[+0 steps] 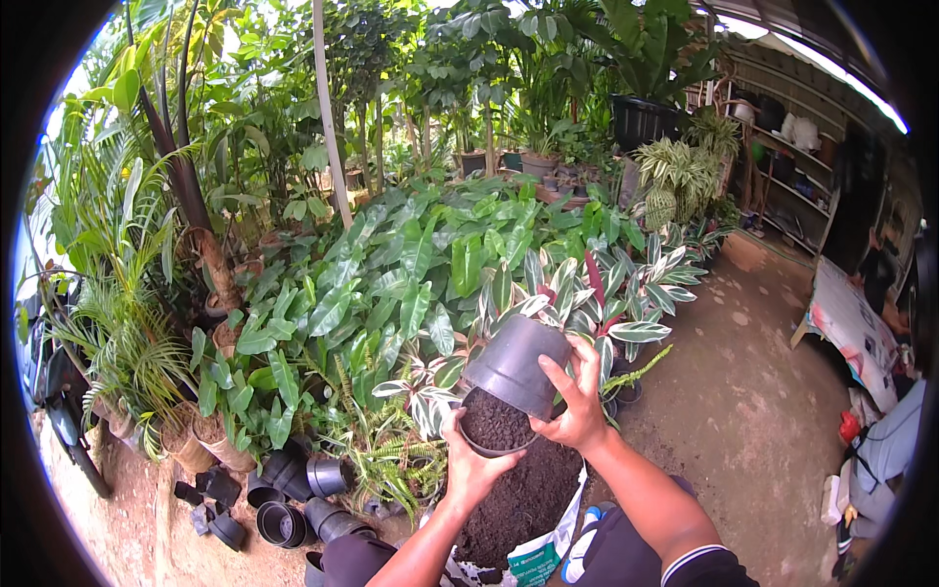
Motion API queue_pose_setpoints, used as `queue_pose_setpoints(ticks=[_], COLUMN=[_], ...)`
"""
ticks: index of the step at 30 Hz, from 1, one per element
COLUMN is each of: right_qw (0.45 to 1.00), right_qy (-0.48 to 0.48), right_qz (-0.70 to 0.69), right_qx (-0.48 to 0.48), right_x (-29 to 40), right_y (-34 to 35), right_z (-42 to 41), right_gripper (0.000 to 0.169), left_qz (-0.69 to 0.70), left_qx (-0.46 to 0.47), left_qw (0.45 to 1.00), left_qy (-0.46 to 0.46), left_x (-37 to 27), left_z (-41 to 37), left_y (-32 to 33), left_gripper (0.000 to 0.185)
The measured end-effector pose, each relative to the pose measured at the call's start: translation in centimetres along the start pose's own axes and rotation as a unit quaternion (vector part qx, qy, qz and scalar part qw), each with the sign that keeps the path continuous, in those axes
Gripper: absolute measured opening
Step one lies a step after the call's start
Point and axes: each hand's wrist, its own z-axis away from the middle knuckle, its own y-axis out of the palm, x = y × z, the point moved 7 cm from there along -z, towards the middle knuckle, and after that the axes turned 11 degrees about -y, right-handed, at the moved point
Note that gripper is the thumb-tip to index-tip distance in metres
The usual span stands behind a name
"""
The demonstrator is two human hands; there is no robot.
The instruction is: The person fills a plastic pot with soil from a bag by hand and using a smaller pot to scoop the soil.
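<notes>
In my left hand (pixel 473 473) is a dark plastic nursery pot holding dark potting soil (pixel 499 420). My fingers and thumb are around its rim. My right hand (pixel 579 403) grips a second black nursery pot (pixel 517 359), tipped with its base up and its mouth over the first pot. Whether the two rims touch, I cannot tell. Below both hands, between my knees, a white and green printed sack (pixel 539 561) lies opened around a heap of dark soil (pixel 521 499).
Several black nursery pots (pixel 285 524) lie on the ground at lower left. Broad-leaved potted plants (pixel 411 257) and variegated stromanthe (pixel 587 293) stand close ahead. A motorbike (pixel 62 411) is far left. Another person (pixel 884 455) sits at right, near a sheet-covered board (pixel 851 330).
</notes>
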Motion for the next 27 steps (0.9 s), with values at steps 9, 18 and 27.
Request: queue_pose_setpoints(ticks=[9, 18, 27], right_qw=[0.997, 0.943, 0.887], right_qy=[0.034, 0.251, 0.457], right_qz=[0.014, -0.003, 0.061], right_qx=[-0.07, -0.217, 0.03], right_x=[-0.5, -7.4, -12.9], right_y=[-1.5, -3.8, 2.6], right_z=[-0.7, 2.9, 13.5], right_gripper=[0.075, 0.061, 0.069], left_qz=[0.106, 0.054, 0.027], left_qx=[0.014, -0.015, -0.063], left_qw=[0.994, 0.998, 0.998], left_qy=[-0.029, 0.001, 0.009], left_x=[0.4, 0.7, -0.5], left_z=[-0.1, -0.6, -0.8], left_y=[0.4, 0.2, -1.5], left_gripper=[0.122, 0.119, 0.121])
